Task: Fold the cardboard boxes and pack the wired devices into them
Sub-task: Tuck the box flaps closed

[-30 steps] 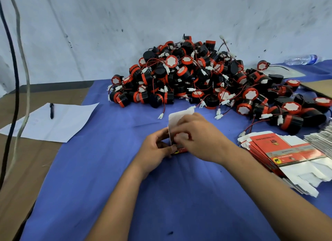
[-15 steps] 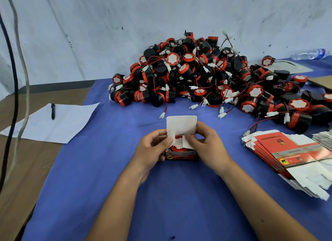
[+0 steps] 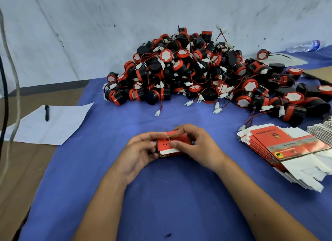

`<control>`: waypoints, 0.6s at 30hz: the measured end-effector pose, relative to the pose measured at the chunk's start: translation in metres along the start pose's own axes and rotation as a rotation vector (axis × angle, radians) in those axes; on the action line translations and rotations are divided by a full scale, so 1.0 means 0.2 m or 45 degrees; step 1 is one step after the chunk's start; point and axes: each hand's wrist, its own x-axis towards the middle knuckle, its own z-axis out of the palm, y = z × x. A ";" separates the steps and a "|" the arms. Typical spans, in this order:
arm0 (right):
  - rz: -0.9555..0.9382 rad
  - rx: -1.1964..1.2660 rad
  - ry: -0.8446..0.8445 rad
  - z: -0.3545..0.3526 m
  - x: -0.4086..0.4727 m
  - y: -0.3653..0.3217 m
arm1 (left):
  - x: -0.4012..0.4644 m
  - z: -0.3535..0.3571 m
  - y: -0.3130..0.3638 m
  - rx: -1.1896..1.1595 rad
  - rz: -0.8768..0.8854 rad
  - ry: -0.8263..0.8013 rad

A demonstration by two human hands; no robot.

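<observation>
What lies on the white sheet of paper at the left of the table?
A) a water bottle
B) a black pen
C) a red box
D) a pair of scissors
B: a black pen lies on the white paper, while the water bottle is far off at the right by the wall.

1 head-worn camera is looking forward and down across the counter (image 3: 179, 195) toward the wall (image 3: 125, 25). It is sitting close above the forearms.
</observation>
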 end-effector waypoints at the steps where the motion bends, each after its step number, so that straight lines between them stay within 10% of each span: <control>1: -0.013 -0.021 -0.034 -0.01 0.00 0.01 | -0.01 -0.02 0.00 0.034 0.007 -0.043; 5: -0.062 -0.144 -0.117 -0.05 0.00 0.01 | -0.01 0.01 -0.03 0.611 0.276 0.026; 18: -0.367 -0.677 0.006 0.00 0.02 0.02 | 0.02 -0.01 -0.06 0.574 0.325 0.084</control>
